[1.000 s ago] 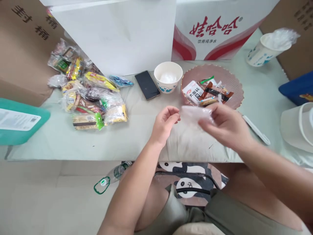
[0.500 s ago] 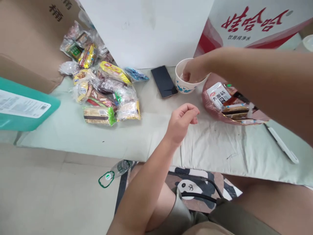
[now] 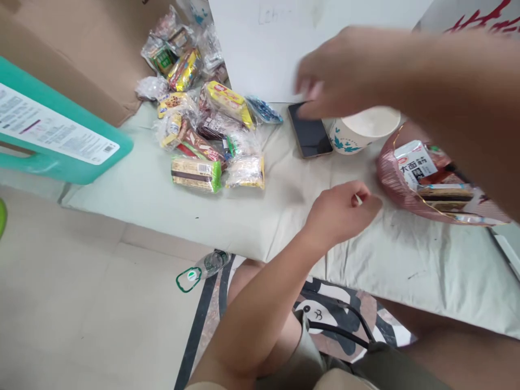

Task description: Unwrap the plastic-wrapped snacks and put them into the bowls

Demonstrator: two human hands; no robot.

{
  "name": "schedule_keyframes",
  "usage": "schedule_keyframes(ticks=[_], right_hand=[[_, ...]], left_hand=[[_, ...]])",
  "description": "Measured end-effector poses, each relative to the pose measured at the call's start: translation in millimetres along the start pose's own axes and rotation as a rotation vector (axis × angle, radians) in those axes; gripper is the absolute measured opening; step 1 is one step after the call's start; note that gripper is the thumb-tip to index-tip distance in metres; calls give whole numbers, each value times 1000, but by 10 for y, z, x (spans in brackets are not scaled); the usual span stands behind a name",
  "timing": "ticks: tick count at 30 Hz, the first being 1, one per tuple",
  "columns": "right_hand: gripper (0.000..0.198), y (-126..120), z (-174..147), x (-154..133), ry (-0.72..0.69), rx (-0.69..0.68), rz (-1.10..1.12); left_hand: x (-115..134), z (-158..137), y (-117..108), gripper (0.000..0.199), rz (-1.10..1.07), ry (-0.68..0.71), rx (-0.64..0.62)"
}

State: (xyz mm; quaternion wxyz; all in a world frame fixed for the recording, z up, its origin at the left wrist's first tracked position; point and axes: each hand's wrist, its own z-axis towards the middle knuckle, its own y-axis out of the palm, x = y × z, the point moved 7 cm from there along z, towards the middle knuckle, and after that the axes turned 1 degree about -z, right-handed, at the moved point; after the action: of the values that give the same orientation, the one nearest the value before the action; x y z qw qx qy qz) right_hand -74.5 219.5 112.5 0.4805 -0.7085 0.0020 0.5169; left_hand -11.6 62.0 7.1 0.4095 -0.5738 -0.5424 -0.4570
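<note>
My right hand (image 3: 329,76) is smeared by motion above a black phone (image 3: 311,132); whether its fingers hold anything does not show. Just right of the phone is a white paper bowl (image 3: 351,135) with blue leaf prints, partly covered by my right wrist. Low over the cloth, my left hand (image 3: 341,211) is closed with thumb against fingers. A small pale spot shows between them, too small to name. Beyond its fingertips sits a pink ribbed bowl (image 3: 390,168) of wrapped snacks, including a white packet (image 3: 415,162). My right forearm hides part of this bowl.
A heap of wrapped snacks (image 3: 219,130) lies on the left of the cloth-covered table (image 3: 162,208). Near it are a teal container (image 3: 73,168) and a cardboard box (image 3: 93,54). A white panel (image 3: 260,59) stands behind. A clear bottle (image 3: 215,262) is below the table edge.
My right hand has come out of the paper bowl and moved left over the phone. The view has shifted, so the table things appear farther right. My left hand stays closed, now nearer the pink bowl.
</note>
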Motion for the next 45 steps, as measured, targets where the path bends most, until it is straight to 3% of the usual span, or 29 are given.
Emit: schedule_keyframes(ticks=[2, 4, 6, 9, 11, 14, 18, 22, 25, 26, 29, 31, 33, 35, 36, 37, 41, 43, 45], right_hand=[[44, 532, -82, -384, -86, -186, -393], [73, 1090, -158, -610, -183, -366, -454], [95, 1454, -154, -605, -153, -415, -504], [104, 1688, -109, -434, -103, -431, -555], [98, 1692, -116, -352, -115, -412, -568], [87, 1609, -219, -295, -156, -363, -564], [77, 1440, -574, -201, -207, -297, -505], [68, 1124, -1312, -9, -214, -126, -363], [61, 866, -2075, 248, -53, 66, -362], [59, 797, -2332, 349, 39, 129, -406], [58, 648, -2994, 603, 311, 269, -489], [63, 563, -3305, 751, 488, 334, -479], [69, 475, -3521, 871, 616, 392, -422], [67, 393, -3665, 948, 660, 455, -340], [64, 359, -3721, 978, 665, 483, -302], [61, 334, -3774, 1007, 671, 504, -274], [56, 274, -3949, 1106, 646, 549, -250], [55, 191, -4038, 1146, 574, 624, -260], [49, 59, -4150, 1235, 531, 726, -295]], left_hand=[[-26, -35, 55, 26, 155, 29, -62], [-17, -94, 135, 26, 204, 100, -191], [-12, -188, 219, 24, 204, 140, -382], [-44, -360, 285, 18, 254, 88, -673], [-39, -432, 266, 15, 307, 66, -766], [25, -457, 221, 14, 331, 94, -782], [63, -511, 277, 18, 318, 59, -918], [172, -734, 448, 18, 137, 5, -1242], [277, -1082, 562, 17, -59, -111, -1557], [311, -1157, 583, 20, -130, -152, -1580], [326, -1254, 640, 24, -233, -261, -1528], [321, -1187, 705, 19, -216, -149, -1442], [234, -800, 697, 21, -87, 8, -927], [161, -503, 582, 22, 190, 190, -375], [144, -443, 566, 23, 337, 282, -178], [103, -413, 626, 28, 465, 340, -94], [-156, -352, 981, 60, 753, 324, -183], [-161, -347, 1002, 59, 782, 305, -207], [-121, -325, 881, 57, 728, 239, -215]])
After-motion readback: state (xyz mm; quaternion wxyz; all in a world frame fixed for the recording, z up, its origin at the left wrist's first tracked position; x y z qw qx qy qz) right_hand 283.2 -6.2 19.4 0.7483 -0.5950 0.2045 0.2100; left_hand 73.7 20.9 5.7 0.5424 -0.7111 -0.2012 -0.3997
